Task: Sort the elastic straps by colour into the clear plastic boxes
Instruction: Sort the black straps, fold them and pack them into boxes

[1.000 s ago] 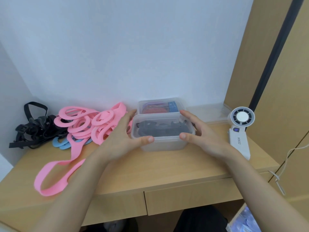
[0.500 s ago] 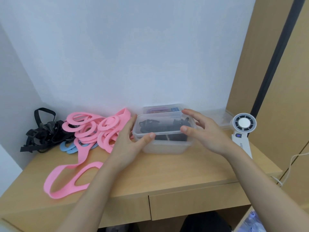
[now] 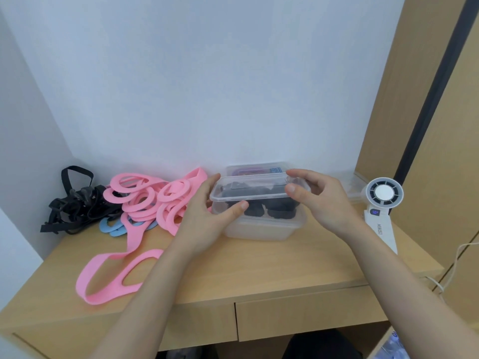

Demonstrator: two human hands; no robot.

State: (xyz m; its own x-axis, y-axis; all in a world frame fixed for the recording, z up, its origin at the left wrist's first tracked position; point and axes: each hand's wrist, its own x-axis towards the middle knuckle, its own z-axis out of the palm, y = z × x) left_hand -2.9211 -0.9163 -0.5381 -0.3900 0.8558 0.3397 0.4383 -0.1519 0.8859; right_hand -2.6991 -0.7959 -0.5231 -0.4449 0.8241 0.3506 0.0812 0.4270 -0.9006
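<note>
A clear plastic box [image 3: 223, 189] holding black straps [image 3: 274, 209] hangs slightly above a second, empty clear box [image 3: 261, 231] on the desk. My left hand [image 3: 207, 216] grips its left end, thumb on the front wall. Gripping the right end is my right hand [image 3: 320, 200], with its thumb on the rim. Behind stands a third clear box [image 3: 255, 169] with purple and blue things inside. To the left lies a pile of pink straps [image 3: 155, 200], one long pink strap [image 3: 108, 278] trailing forward. Blue straps [image 3: 114, 226] peek from under the pink pile, next to loose black straps [image 3: 75, 206].
The wooden desk [image 3: 259, 265] has a drawer [image 3: 305, 317] under its front edge. A white hand-held fan [image 3: 383, 203] lies at the right, with a clear lid [image 3: 347, 181] behind it. A wooden cabinet and a white cable [image 3: 453, 268] stand further right. Walls close the back and left.
Both hands have raised the box with black straps up off the empty box beneath it. My view has tilted up a little.
</note>
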